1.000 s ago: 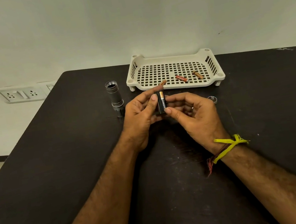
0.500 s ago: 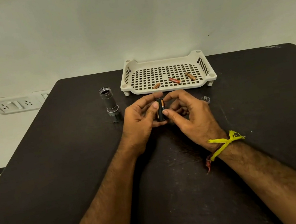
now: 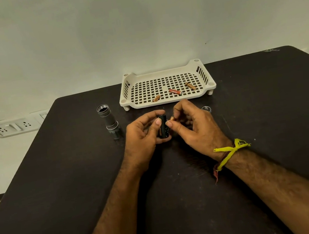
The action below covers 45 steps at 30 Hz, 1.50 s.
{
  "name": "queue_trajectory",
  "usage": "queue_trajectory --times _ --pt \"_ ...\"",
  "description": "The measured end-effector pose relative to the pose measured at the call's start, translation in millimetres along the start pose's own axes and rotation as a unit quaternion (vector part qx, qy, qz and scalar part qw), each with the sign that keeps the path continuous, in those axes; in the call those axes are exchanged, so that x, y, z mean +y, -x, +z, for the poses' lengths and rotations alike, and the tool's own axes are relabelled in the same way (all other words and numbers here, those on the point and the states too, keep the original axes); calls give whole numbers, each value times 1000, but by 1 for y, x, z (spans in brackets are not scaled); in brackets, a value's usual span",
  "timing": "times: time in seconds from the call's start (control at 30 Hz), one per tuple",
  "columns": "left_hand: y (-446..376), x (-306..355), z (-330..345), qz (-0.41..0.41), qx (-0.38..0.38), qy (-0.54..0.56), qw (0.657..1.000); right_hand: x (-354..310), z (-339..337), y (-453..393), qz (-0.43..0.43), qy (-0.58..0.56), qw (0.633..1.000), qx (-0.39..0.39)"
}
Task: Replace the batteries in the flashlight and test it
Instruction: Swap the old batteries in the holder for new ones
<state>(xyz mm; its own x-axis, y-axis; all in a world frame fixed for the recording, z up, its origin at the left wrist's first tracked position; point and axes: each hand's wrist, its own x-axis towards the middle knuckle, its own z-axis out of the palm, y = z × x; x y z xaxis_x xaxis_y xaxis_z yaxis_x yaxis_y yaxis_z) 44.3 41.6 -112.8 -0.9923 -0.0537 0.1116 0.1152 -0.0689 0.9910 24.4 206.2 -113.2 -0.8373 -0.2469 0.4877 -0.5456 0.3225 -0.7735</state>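
Since the earlier frames the right hand (image 3: 192,126) has pulled a small copper-coloured battery (image 3: 172,118) out to the right of the black battery holder (image 3: 163,126); before, the fingers of both hands were closed together on the holder. Left to right now: wall socket plate (image 3: 14,126) far left of the hands, off the table. Flashlight body (image 3: 109,124) stands upright on the black table (image 3: 60,192), open threaded end up, just left of the left hand (image 3: 143,136) and not touching it. Left hand grips the battery holder upright, thumb on its front face, fingers wrapped behind, above the table in front of the tray. Another battery shows as an orange strip in the holder's left slot. Right hand pinches the loose battery between thumb and forefinger, tip just beside the holder's upper right edge; cannot tell if the two touch. The two hands are close but each holds its own part. Beyond the hands, a white perforated tray (image 3: 162,70) sits against the wall with three batteries (image 3: 175,91) lying apart on its floor. Just right of the right hand's knuckles, a small round cap (image 3: 206,108) rests on the table, partly hidden by the hand. Yellow thread band (image 3: 231,151) is tied on the right wrist.
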Motion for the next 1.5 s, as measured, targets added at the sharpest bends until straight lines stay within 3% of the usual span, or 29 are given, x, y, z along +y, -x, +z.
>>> queue_trajectory --times 0.23,0.4,0.53,0.63,0.73,0.97,1.17,1.5 --pt "0 1 1 11 -2 -24 1000 -5 8 3 7 -42 997 70" --pt "-3 1 1 16 117 22 993 -2 9 0 98 -141 977 126" --pt "-4 1 -1 17 150 53 987 -3 9 2 32 -71 992 98" --pt "-4 2 0 31 149 71 986 -5 13 3 -52 76 995 39" --pt "-4 3 -1 37 150 87 984 -4 15 0 -47 145 988 -8" --pt "-5 3 -3 5 119 107 987 1 17 -9 -36 243 969 -41" --pt "-4 1 -2 13 92 65 994 3 17 -15 -6 217 975 -42" --pt "-7 -3 -6 19 32 69 997 1 10 -8 -57 90 986 125"
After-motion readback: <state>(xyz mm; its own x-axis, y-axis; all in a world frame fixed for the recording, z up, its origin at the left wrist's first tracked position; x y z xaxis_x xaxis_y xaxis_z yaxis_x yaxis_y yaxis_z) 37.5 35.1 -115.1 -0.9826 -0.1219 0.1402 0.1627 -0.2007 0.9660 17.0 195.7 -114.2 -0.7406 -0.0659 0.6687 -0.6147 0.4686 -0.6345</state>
